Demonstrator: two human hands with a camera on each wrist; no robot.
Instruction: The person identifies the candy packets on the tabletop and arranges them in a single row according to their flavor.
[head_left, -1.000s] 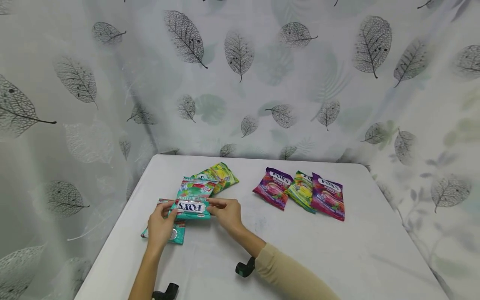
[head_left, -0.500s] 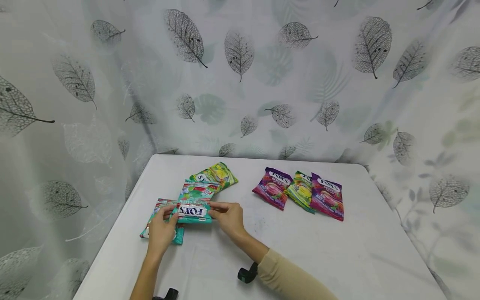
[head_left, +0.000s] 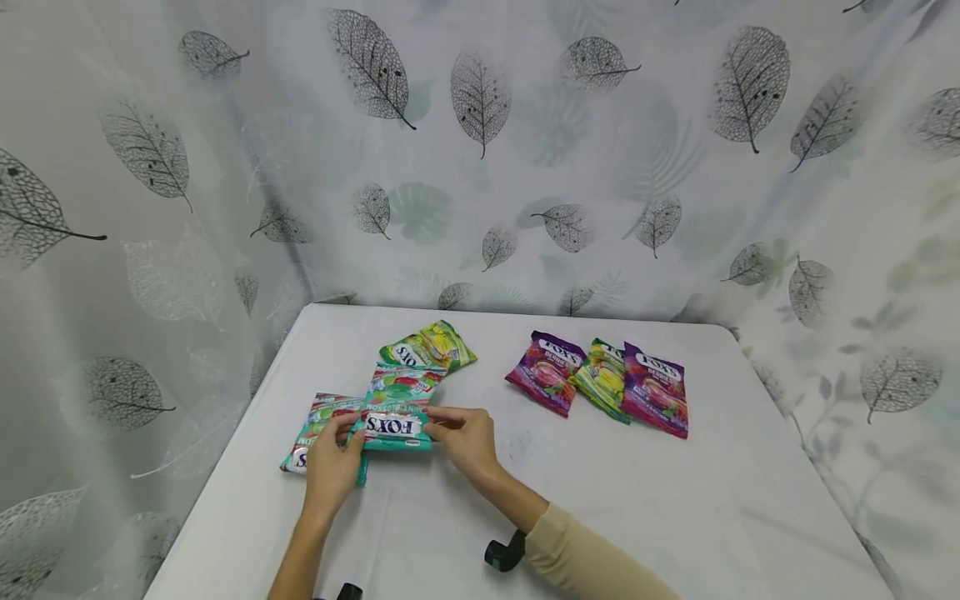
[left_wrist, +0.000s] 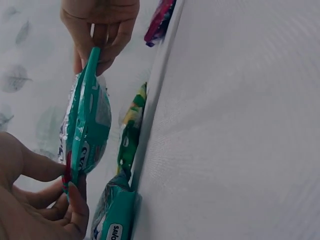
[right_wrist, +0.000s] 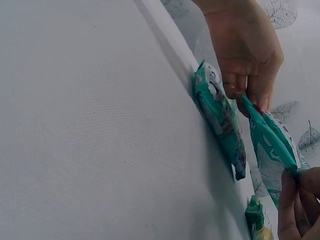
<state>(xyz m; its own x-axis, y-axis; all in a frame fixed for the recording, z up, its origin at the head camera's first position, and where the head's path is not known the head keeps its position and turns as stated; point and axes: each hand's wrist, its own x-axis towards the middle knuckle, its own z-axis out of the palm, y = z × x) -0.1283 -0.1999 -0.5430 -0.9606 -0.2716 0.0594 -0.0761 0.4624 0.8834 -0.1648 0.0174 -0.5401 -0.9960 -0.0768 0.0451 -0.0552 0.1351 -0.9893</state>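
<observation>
Both hands hold a teal candy bag (head_left: 397, 396), printed FOX'S and Mint Blossom, with its lettering upside down in the head view. My left hand (head_left: 330, 462) pinches one lower corner between thumb and fingers. At the opposite corner, my right hand (head_left: 468, 442) pinches the edge. Both wrist views show the held bag (left_wrist: 87, 120) raised off the table. Under and beside my left hand lies a second teal candy bag (head_left: 326, 417), partly hidden by that hand. A yellow-green candy bag (head_left: 435, 343) lies just behind the held one.
On the right of the white table (head_left: 637, 500) lie a purple candy bag (head_left: 547, 372), a yellow-green candy bag (head_left: 602, 379) and another purple candy bag (head_left: 655, 390), side by side. A leaf-patterned curtain (head_left: 510, 183) hangs behind the table and along its sides.
Both hands have shifted a little to the right and toward the front with the teal candy bag. More of the second teal bag and the yellow-green bag behind now shows.
</observation>
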